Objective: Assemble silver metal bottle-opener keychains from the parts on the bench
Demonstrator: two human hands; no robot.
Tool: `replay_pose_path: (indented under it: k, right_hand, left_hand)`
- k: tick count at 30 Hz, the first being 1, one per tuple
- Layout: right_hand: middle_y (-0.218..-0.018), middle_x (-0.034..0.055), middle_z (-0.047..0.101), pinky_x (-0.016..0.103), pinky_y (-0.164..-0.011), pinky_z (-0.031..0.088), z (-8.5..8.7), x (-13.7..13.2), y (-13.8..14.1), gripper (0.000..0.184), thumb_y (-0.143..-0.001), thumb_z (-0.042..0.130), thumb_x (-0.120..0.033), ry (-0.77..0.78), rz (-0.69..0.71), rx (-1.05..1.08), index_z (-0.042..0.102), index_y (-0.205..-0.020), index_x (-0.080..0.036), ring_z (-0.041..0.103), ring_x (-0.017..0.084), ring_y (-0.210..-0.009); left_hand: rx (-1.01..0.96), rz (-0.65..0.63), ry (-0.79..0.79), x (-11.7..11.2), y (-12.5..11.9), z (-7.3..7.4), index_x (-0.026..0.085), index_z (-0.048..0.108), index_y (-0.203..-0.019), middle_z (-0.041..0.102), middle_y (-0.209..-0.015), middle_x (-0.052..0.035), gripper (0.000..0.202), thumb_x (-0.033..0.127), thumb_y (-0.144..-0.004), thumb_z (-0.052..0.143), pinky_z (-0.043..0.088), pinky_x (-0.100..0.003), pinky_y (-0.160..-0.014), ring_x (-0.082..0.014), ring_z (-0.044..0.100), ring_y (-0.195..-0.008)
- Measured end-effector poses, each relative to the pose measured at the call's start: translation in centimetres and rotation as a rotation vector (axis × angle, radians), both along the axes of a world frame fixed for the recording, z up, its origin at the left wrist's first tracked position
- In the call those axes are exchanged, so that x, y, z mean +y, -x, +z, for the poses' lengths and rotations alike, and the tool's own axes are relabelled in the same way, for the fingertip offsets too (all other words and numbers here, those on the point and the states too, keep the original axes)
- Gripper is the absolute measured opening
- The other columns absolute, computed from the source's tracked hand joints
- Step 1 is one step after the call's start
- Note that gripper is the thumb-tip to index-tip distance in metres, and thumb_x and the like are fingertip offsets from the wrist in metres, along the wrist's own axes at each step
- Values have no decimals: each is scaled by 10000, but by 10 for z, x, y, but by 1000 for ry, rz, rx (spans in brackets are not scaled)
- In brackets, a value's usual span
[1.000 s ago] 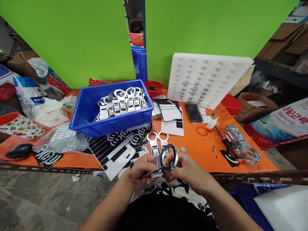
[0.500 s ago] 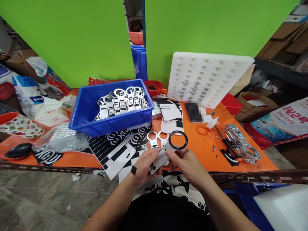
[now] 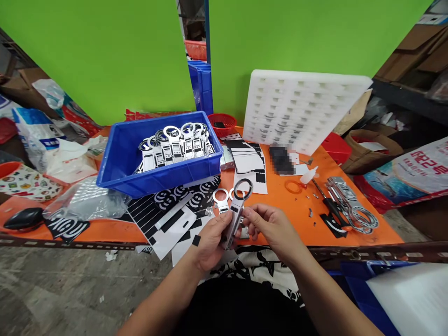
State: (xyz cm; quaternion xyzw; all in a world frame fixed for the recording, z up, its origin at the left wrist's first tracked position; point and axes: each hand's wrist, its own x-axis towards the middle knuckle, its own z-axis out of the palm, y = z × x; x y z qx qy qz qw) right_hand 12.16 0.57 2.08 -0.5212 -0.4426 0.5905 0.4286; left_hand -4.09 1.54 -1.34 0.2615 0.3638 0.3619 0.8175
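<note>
Silver ring-topped piece in left fingers, right fingers at its edge, hold unclear.

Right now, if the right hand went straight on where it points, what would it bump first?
Probably the ringed metal piece in the left hand. The right hand points left at it, maybe touching; depth is unclear.

The left hand is covering the lower end of the ringed metal piece, which is itself hiding part of a flat ring-ended part behind it. Pixelation is masking a dark item, and the blue bin is concealing the bottoms of its packed pieces. The right edge is cropping a printed bag, while tiny bits are appearing too small to identify.
</note>
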Motion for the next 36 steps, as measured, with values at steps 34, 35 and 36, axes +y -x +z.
replay_pose_path:
  k: [34, 35, 36]
  right_hand:
    - [-710, -8, 597, 267, -599, 400, -47, 40, -53, 114, -771, 546, -118, -172, 256, -880, 487, -792, -213, 548, 156, -655]
    - [-712, -9, 597, 266, -595, 397, -48, 39, -53, 120, -771, 546, -115, -174, 251, -874, 486, -803, -213, 544, 154, -651]
    - [-715, -8, 597, 265, -591, 394, -49, 38, -52, 126, -769, 545, -108, -177, 246, -870, 486, -808, -213, 539, 151, -647]
  left_hand:
    - [-41, 82, 343, 9, -37, 21, 88, 666, -968, 692, -1107, -179, 356, 321, -1001, 399, 571, -312, -750, -244, 677, -1010]
    - [-35, 85, 346, 9, -37, 21, 91, 664, -977, 689, -1117, -179, 351, 321, -1001, 400, 570, -312, -742, -246, 676, -1014]
    - [-30, 86, 346, 9, -36, 20, 93, 662, -984, 687, -1124, -179, 348, 323, -1000, 402, 568, -311, -735, -247, 675, -1016]
